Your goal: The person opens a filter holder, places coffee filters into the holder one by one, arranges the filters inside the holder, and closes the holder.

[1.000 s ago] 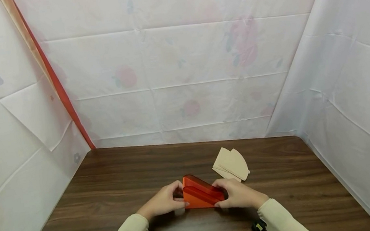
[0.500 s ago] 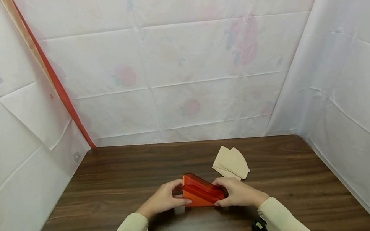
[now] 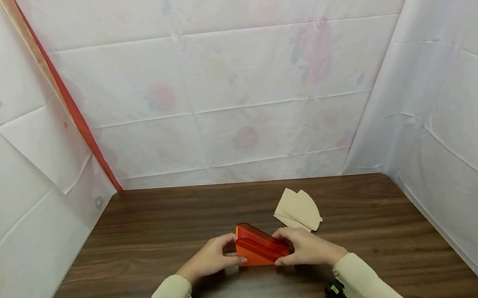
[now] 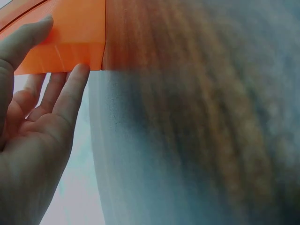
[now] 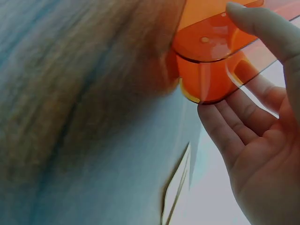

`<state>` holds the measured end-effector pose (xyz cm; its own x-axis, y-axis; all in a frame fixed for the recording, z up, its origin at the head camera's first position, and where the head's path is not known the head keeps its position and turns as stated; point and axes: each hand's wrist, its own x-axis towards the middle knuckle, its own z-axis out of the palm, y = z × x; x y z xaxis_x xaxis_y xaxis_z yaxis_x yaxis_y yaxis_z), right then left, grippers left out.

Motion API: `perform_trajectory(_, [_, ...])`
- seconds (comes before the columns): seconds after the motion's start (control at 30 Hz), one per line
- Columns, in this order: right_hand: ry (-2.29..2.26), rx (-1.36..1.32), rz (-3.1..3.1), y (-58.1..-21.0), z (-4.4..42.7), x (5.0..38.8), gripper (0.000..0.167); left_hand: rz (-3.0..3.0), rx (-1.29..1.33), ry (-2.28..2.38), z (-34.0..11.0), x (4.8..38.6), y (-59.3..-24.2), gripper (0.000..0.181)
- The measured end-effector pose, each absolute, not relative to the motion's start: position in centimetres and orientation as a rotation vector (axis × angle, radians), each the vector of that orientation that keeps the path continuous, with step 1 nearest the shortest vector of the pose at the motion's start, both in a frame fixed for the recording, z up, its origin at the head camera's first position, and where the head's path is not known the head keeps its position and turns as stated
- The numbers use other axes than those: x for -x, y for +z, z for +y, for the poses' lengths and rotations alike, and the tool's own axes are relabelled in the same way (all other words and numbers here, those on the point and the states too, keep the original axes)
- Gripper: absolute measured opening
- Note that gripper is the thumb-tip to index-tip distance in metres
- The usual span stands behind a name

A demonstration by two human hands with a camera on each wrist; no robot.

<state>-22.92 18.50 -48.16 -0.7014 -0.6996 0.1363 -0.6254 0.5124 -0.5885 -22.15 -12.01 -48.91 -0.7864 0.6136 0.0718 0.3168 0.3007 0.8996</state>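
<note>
A translucent orange plastic coffee filter holder (image 3: 256,252), wedge-shaped with a sloping open top, stands on the table in front of the person. My left hand (image 3: 210,259) grips its taller left end, the thumb (image 4: 30,37) on the front face and the fingertips against the end wall. At the low, rounded right end, my right hand (image 3: 307,247) holds it between thumb (image 5: 255,21) and fingers. Just behind the right hand lie several beige paper coffee filters (image 3: 301,211), overlapping. The fingers behind the holder are partly hidden in the head view.
The dark wood-grain table (image 3: 163,228) is enclosed by white printed sheets (image 3: 223,96) at the back and both sides. A red-orange strip (image 3: 75,114) runs down the back left corner. Dark wrist cameras (image 3: 336,290) hang beneath the sleeves.
The left thumb has slid slightly further onto the holder's front face. Otherwise the holder, the right hand and the paper filters stay put.
</note>
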Motion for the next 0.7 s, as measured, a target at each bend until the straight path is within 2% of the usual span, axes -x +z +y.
perform_trajectory(0.7, [-1.054, 1.127, 2.577, -44.5, 16.9, 22.4, 0.052, 2.287, -0.853, 1.446, -12.1, 22.4, -49.0, 0.028])
